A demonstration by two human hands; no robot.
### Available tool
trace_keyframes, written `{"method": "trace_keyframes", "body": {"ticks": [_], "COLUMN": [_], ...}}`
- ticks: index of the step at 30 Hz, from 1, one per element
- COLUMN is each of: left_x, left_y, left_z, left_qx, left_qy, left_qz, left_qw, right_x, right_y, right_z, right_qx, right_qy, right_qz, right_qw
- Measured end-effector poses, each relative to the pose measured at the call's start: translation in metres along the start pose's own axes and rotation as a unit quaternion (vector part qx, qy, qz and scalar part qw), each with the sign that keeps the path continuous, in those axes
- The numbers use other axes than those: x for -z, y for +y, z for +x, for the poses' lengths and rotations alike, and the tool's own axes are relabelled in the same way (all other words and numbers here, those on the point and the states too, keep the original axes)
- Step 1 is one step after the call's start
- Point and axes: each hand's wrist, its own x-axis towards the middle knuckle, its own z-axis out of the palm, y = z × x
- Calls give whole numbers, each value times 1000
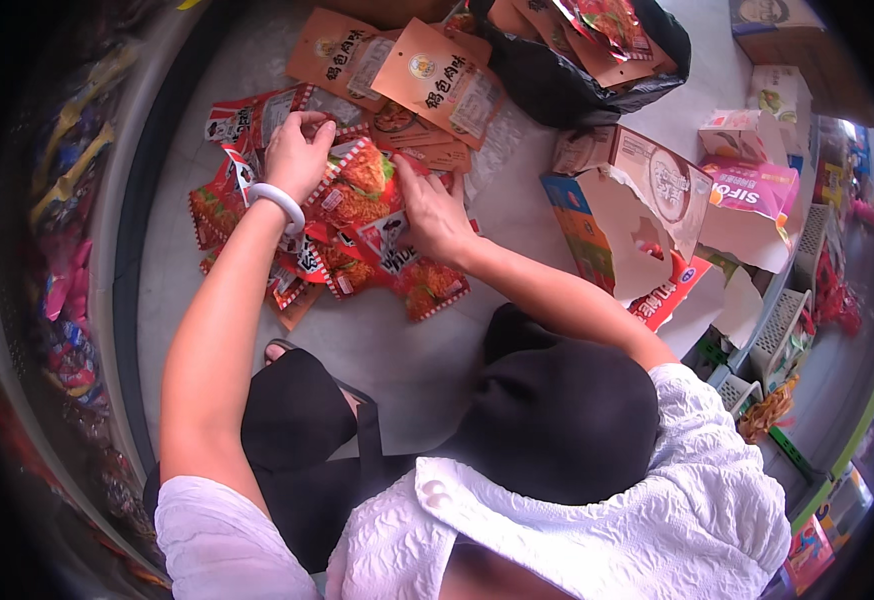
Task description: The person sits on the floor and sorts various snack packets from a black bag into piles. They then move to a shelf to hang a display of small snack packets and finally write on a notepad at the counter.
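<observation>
Red snack packets [347, 262] with pictures of fried food lie in a loose pile on the grey floor before me. My left hand [300, 154] is over the upper left of the pile, thumb and forefinger close together; whether they pinch a packet edge cannot be told. A white bangle [278, 204] circles that wrist. My right hand [431, 210] rests with spread fingers on the right side of a red packet [362, 184] at the top of the pile. Orange-brown packets [441, 82] bearing writing lie just beyond, over crumpled clear plastic [501, 146].
A black plastic bag [557, 97] holding more packets stands at the top. Torn-open cartons [632, 202] stand to the right, beside a shelf with white baskets [782, 330]. A shelf edge [126, 247] with bagged goods curves along the left. My knees are close below the pile.
</observation>
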Motion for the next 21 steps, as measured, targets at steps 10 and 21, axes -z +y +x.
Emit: {"method": "trace_keyframes", "body": {"ticks": [10, 21], "left_x": [23, 20], "left_y": [6, 132], "left_z": [7, -54], "left_qx": [165, -58], "left_qy": [-62, -376], "left_qz": [-339, -628], "left_qw": [924, 679], "right_x": [103, 141], "right_y": [29, 51], "right_z": [15, 6], "right_qx": [-117, -36], "right_qy": [-43, 76], "right_qz": [655, 767], "right_qw": [745, 636]}}
